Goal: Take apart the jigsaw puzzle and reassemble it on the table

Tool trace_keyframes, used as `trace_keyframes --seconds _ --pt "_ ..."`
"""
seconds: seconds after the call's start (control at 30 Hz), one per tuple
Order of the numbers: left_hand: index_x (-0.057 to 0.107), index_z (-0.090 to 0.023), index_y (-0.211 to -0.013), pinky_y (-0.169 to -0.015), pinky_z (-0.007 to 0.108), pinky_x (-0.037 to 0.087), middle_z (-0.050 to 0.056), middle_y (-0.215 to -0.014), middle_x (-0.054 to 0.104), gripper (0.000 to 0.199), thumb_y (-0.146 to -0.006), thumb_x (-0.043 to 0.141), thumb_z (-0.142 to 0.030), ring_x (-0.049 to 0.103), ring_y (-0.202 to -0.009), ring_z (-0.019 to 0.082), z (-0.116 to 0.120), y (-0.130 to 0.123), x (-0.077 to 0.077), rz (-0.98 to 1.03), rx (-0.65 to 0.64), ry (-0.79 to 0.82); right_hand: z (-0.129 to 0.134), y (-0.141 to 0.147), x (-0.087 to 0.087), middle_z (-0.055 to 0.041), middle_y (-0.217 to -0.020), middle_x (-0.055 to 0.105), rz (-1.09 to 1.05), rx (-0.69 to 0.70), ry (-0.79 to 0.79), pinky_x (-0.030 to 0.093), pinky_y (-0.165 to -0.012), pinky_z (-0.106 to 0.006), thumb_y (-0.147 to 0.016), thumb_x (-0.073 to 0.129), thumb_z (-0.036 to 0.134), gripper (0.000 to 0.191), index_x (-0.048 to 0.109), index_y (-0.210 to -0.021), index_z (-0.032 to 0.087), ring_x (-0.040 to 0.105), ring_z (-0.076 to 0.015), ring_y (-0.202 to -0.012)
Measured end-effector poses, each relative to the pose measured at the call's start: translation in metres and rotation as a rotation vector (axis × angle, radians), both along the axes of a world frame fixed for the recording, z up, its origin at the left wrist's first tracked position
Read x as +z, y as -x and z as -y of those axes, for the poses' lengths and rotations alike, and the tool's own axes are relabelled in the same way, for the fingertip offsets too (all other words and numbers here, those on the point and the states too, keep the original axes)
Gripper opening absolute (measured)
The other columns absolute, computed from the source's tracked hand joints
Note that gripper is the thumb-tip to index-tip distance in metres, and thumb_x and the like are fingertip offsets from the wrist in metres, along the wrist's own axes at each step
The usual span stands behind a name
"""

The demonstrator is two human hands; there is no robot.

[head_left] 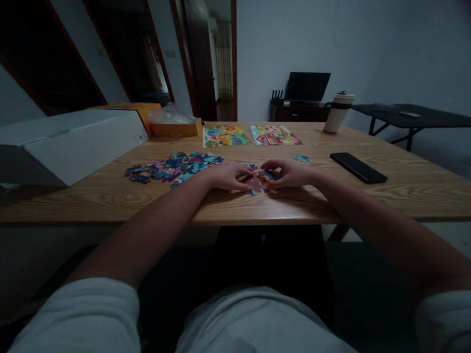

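Observation:
Small joined jigsaw pieces lie on the wooden table near its front edge, between my two hands. My left hand curves its thumb and fingers around their left side. From the right, my right hand grips the darker, colourful pieces at that end, partly hiding them. A heap of loose jigsaw pieces, mostly blue and purple, spreads just beyond my left forearm. One light blue jigsaw piece lies apart, past my right hand.
Two colourful picture sheets lie farther back. A black phone rests at right, with a white tumbler behind it. At left stand a large white box and an orange box holding clear plastic.

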State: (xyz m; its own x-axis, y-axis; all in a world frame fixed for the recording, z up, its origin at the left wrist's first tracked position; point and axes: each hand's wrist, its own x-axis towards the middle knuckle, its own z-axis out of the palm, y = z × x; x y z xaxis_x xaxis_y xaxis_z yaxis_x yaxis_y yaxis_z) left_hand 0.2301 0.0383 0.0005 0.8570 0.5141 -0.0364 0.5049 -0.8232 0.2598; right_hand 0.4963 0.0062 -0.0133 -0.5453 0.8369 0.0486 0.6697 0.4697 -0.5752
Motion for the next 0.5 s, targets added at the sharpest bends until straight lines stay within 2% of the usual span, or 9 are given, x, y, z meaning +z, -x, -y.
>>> trace_keyframes --seconds 0.17,0.3,0.5 --pt "0.059 -0.026 -0.14 -0.101 0.031 0.041 0.006 -0.14 0.062 0.066 -0.084 0.061 -0.063 0.06 -0.118 0.024 -0.0023 0.0009 -0.002 -0.015 0.015 -0.004 0.0012 0.0007 -0.0063 -0.0097 -0.124 0.068 -0.129 -0.013 0.001 0.052 -0.097 -0.039 -0.074 0.078 0.034 0.053 0.064 -0.124 0.021 0.066 -0.0244 -0.106" --pt "0.059 -0.022 -0.139 -0.101 0.031 0.042 0.009 -0.139 0.062 0.067 -0.085 0.062 -0.061 0.06 -0.12 0.024 -0.0041 0.0015 -0.0031 0.006 -0.007 -0.011 0.0036 0.0006 -0.0079 -0.0105 -0.121 0.068 -0.217 -0.032 -0.01 0.053 -0.096 -0.039 -0.077 0.076 0.033 0.042 0.067 -0.116 0.02 0.066 -0.0231 -0.105" --pt "0.059 -0.023 -0.14 -0.103 0.031 0.041 0.009 -0.141 0.061 0.066 -0.086 0.061 -0.062 0.058 -0.123 0.024 -0.0002 0.0003 -0.0003 0.001 -0.002 -0.013 -0.0001 0.0057 -0.0091 -0.0099 -0.109 0.07 -0.367 -0.194 -0.06 0.057 -0.083 -0.036 -0.08 0.068 0.018 0.023 0.067 -0.103 0.019 0.067 -0.021 -0.092"
